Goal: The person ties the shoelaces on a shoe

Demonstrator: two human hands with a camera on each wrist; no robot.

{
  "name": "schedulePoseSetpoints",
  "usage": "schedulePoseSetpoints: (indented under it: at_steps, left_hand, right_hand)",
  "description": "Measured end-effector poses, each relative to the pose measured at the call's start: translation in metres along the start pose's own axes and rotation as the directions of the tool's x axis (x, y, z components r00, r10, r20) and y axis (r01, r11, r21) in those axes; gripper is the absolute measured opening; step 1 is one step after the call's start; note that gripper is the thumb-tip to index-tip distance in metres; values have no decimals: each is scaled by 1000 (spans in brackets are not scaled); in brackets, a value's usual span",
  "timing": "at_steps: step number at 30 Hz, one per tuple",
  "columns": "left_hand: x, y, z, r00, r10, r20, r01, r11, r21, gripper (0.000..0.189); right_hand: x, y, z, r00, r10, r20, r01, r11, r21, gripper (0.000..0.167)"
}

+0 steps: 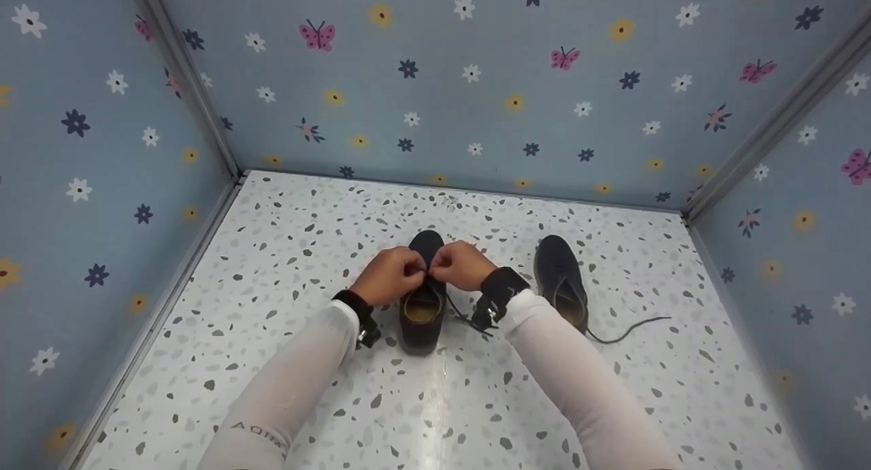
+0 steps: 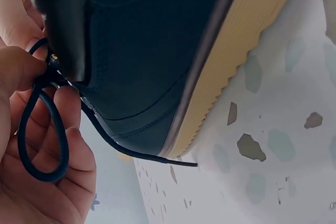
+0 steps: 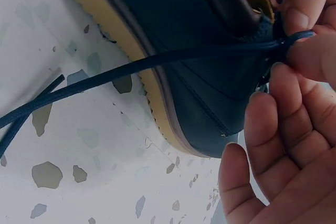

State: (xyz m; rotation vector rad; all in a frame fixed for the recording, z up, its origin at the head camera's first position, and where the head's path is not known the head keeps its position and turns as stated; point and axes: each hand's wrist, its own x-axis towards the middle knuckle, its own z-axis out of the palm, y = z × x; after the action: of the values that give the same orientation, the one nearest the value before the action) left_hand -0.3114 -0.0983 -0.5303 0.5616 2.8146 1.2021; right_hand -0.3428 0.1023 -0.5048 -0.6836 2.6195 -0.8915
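Observation:
A dark blue shoe (image 1: 420, 337) with a pale ridged sole (image 2: 231, 51) stands on the floor, toe pointing away. Both hands meet over its lacing. My left hand (image 1: 389, 276) pinches the dark blue shoelace (image 2: 46, 176) between thumb and fingers, and a loop of it hangs before the palm in the left wrist view. From the other side, my right hand (image 1: 464, 264) pinches the lace (image 3: 157, 60) close to the eyelets. One long lace end trails across the shoe's side to the floor in the right wrist view. The fingertips partly hide the crossing of the laces.
To the right stands a second dark shoe (image 1: 556, 259), its loose lace (image 1: 620, 338) stretched over the speckled floor (image 1: 326, 402). Blue flower-patterned panels (image 1: 442, 82) enclose the floor at the front and both sides. Black bands (image 1: 502, 286) with cameras circle the wrists.

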Motion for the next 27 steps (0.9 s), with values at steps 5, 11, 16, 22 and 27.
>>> schedulePoseSetpoints:
  at_steps: [5, 11, 16, 22, 27]
  left_hand:
    - [1, -1, 0, 1000, 5, 15, -5, 1000, 0, 8]
    - [1, -2, 0, 1000, 8, 20, -8, 1000, -10, 9]
    - [1, -3, 0, 1000, 10, 23, -10, 1000, -8, 9]
    - [1, -3, -1, 999, 3, 35, -2, 1000, -14, 9]
    - [1, -3, -1, 999, -7, 41, 8, 1000, -25, 9]
  right_hand:
    - [0, 0, 1, 999, -38, 15, 39, 998, -50, 9]
    - [1, 1, 0, 997, -70, 46, 73, 994, -80, 10]
    - [2, 2, -3, 992, -114, 62, 120, 987, -110, 12]
    - [2, -1, -5, 985, -157, 76, 167, 975, -147, 12]
    - [2, -5, -7, 982, -174, 75, 185, 966, -182, 11]
